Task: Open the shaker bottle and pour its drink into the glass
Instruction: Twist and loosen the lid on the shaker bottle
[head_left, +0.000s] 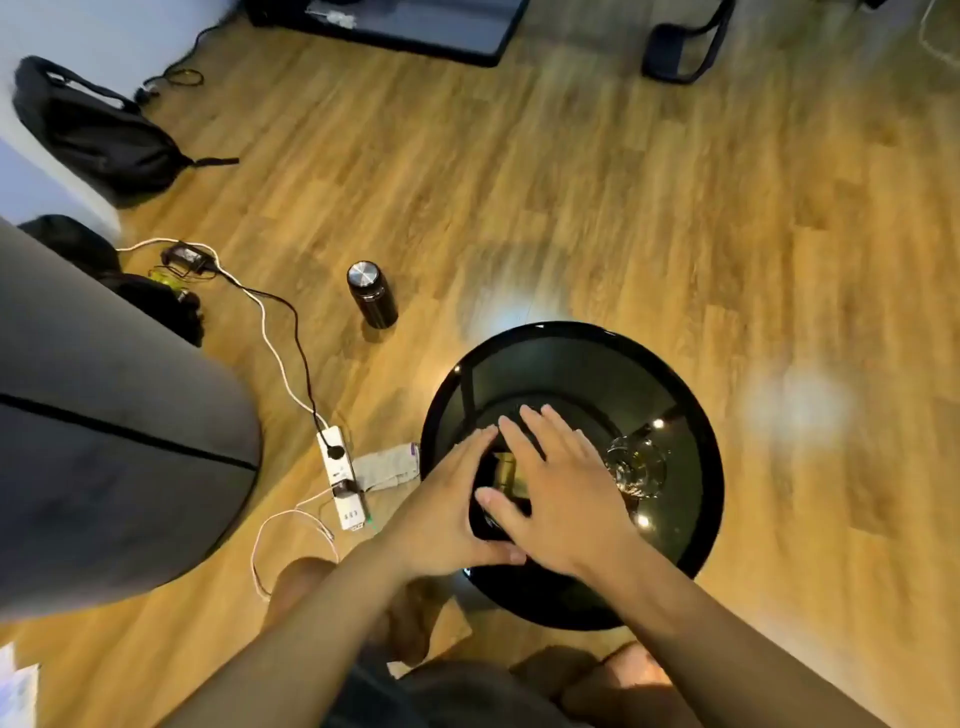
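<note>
2 hands meet over a dark shaker bottle (501, 486) standing on a round black glass table (691, 415). The left hand (447, 512) wraps the bottle's left side, fingers curled against it; the right hand (558, 488) lies flat across its top, fingers spread and thumb on the near edge. Just right of the bottle stands a clear glass (638, 467). 1 black flask (372, 294) stands on the wooden floor (571, 182), well apart.
</note>
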